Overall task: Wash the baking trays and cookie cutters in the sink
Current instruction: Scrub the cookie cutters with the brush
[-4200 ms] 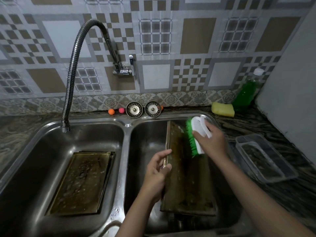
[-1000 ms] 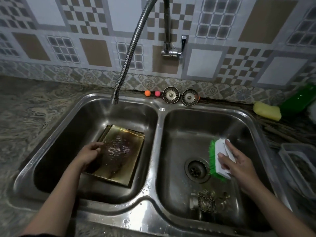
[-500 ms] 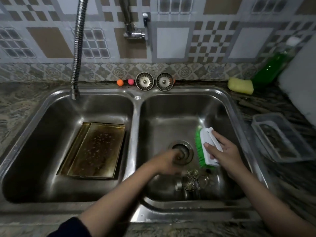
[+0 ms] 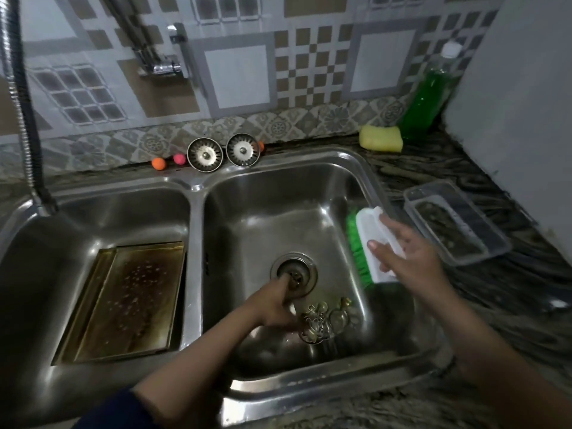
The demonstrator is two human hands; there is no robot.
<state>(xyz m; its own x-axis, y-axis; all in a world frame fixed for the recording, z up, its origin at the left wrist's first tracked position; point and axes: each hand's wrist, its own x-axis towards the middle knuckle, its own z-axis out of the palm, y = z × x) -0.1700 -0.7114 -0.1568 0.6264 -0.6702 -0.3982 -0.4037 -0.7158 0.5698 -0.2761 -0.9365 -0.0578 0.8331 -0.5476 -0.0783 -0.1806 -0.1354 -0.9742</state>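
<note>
Dirty golden baking trays [image 4: 123, 301] lie stacked flat in the left basin of the steel double sink [image 4: 193, 243]. A small heap of brass-coloured cookie cutters [image 4: 322, 323] rests on the floor of the right basin, just in front of the drain [image 4: 301, 270]. My left hand [image 4: 272, 305] is down in that basin with its thumb towards the drain. Its blurred fingers touch the cutters, and I cannot tell if they grip one. My right hand [image 4: 408, 261] holds a white scrubbing brush [image 4: 368, 243] with green bristles against the right basin wall.
A flexible faucet hose [image 4: 21, 97] hangs over the left basin's far corner. Two sink strainers [image 4: 205, 154] and small coloured balls [image 4: 158, 164] sit on the back ledge. A yellow sponge [image 4: 380, 137], a green soap bottle [image 4: 427, 100] and a clear plastic container [image 4: 458, 224] stand on the right counter.
The tray I scrubbed in the right basin now lies in the left one. My left hand left the trays, crossed into the right basin and reached the cutters. The brush rose slightly.
</note>
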